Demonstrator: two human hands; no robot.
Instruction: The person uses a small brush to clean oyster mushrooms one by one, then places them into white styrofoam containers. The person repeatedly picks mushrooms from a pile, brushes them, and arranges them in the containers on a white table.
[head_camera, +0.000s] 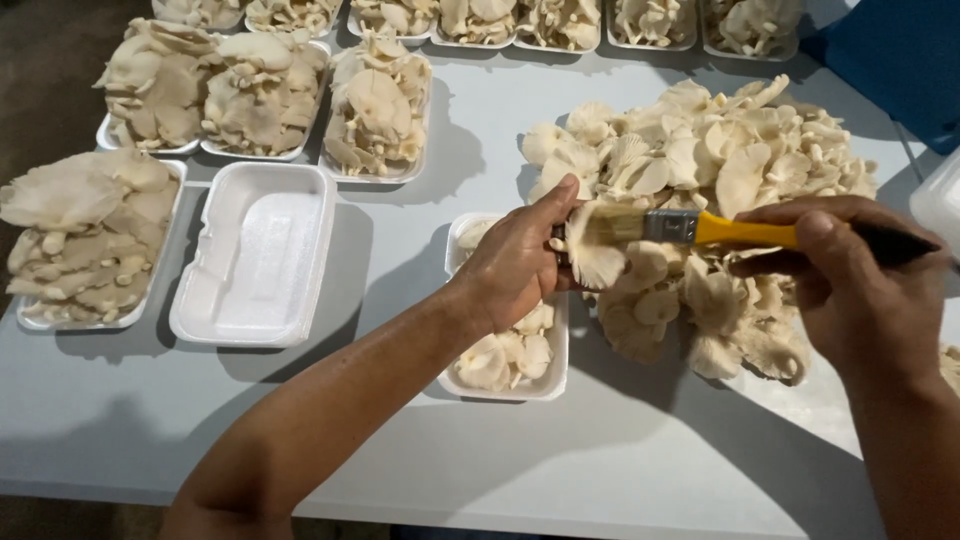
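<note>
Fingers of the left hand pinch a single oyster mushroom by its stem end, holding it up over the middle of the grey table. The right hand is closed around the dark grip of a paintbrush with a yellow handle and metal ferrule, its pale bristles laid against the mushroom's cap.

Judging by its thin, frilled cap, the mushroom is light, soft and easily torn, so the firmer stem base looks the safest place to hold it, with only gentle pressure from the bristles.

Just under the left hand sits a white foam tray, partly filled with mushrooms. To the right and farther away, a large loose heap of oyster mushrooms lies directly on the table, reaching under the brush. Left of the hands lies an empty foam tray, and at the left edge a filled tray. More filled trays stand in rows at the far side. A blue object shows at the far right corner, too cut off to name.
</note>
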